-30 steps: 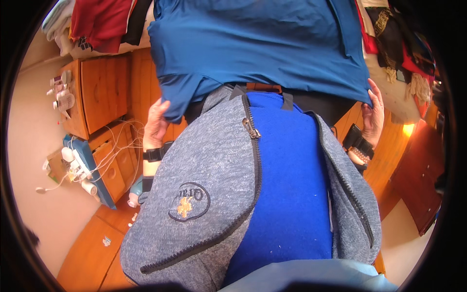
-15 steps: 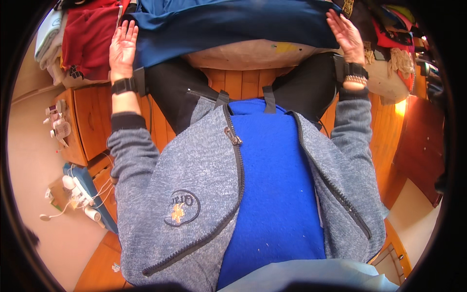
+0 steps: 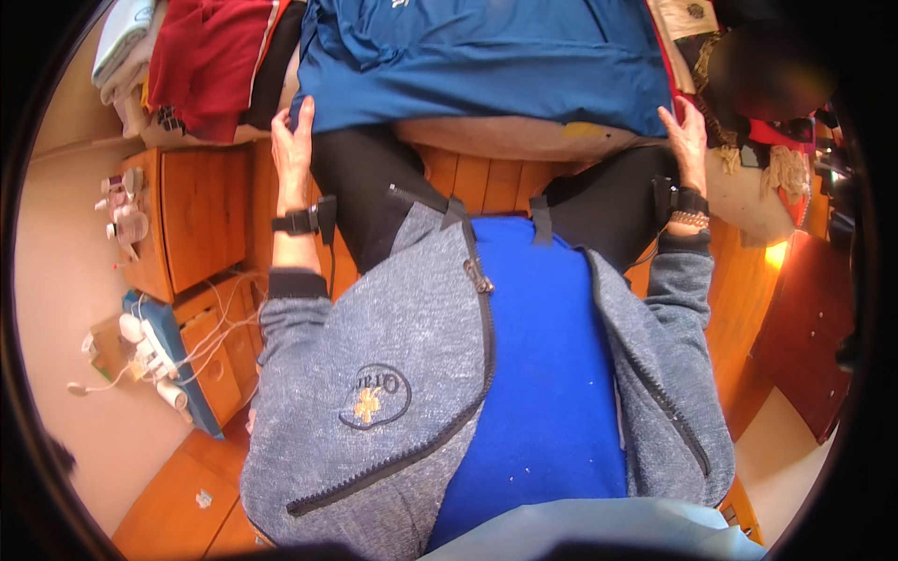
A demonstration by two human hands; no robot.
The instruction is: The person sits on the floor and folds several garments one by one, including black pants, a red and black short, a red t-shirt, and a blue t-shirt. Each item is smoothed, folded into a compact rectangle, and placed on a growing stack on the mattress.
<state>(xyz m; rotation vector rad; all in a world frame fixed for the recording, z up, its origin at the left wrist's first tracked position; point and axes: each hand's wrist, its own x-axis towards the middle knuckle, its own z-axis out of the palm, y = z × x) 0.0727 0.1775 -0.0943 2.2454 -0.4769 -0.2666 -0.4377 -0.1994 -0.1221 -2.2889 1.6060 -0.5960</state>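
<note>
A dark blue garment [image 3: 486, 79] of smooth cloth lies spread over the bed edge in front of me, lightly wrinkled. A small white mark shows at its far side, cut off by the frame. My left hand [image 3: 294, 145] is at its near left corner, thumb stretched out along the cloth's side and apart from the fingers. At the near right corner is my right hand [image 3: 688, 140], its thumb and fingers apart beside the hem. Both hands look open, and neither visibly grips the cloth. Each wrist wears a black strap.
Folded red clothing [image 3: 208, 70] and a light blue folded cloth [image 3: 123, 28] lie at the far left. A wooden cabinet [image 3: 201, 210] with small bottles stands left, above a power strip [image 3: 150, 346] with tangled white cords. Mixed clothes lie far right, near a dark red panel [image 3: 804, 327].
The garment now shows more of its surface and reaches nearer to me. Both hands have turned from palms-up beside it to its near corners; the left moved inward. The view has shifted slightly.
</note>
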